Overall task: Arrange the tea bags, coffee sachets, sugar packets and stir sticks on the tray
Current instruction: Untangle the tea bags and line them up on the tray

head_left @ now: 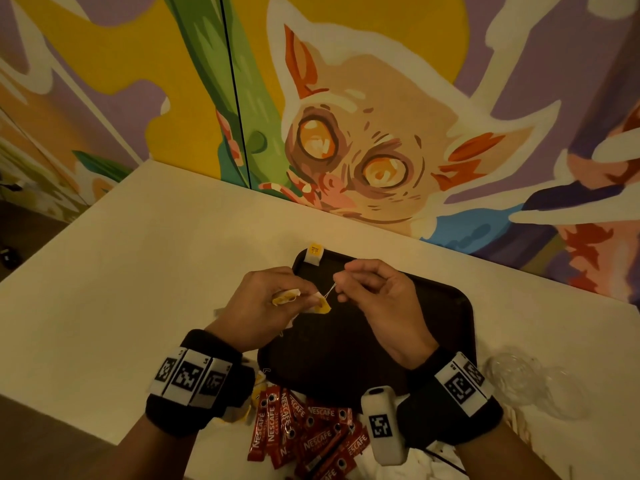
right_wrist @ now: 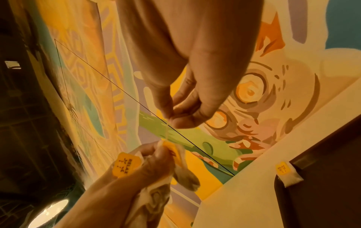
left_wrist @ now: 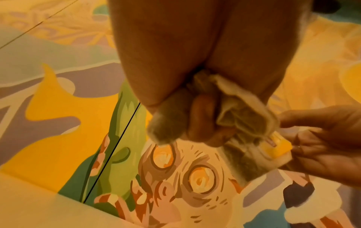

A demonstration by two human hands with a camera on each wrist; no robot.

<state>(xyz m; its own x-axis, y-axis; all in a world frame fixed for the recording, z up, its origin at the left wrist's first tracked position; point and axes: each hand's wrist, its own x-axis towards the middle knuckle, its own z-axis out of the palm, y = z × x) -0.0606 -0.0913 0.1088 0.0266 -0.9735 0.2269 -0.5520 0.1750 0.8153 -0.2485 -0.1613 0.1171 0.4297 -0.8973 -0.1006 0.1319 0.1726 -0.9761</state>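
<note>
A cream table (head_left: 145, 244) carried a dark tray (head_left: 443, 306), above which a bunch of tea bags (head_left: 287, 299) was gripped in the left hand (head_left: 263, 299). Their string (head_left: 330, 289) was pinched by the right hand (head_left: 377, 296). One tea bag (head_left: 313, 254) leaned on the tray's far corner; coffee sachets (head_left: 298, 431) were heaped at the near edge.

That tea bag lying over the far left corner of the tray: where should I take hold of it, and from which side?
Pinch the tea bag by its yellow tag, coming from above on the table side. The tag overhangs the tray rim, while the pouch lies flat against it.
</note>
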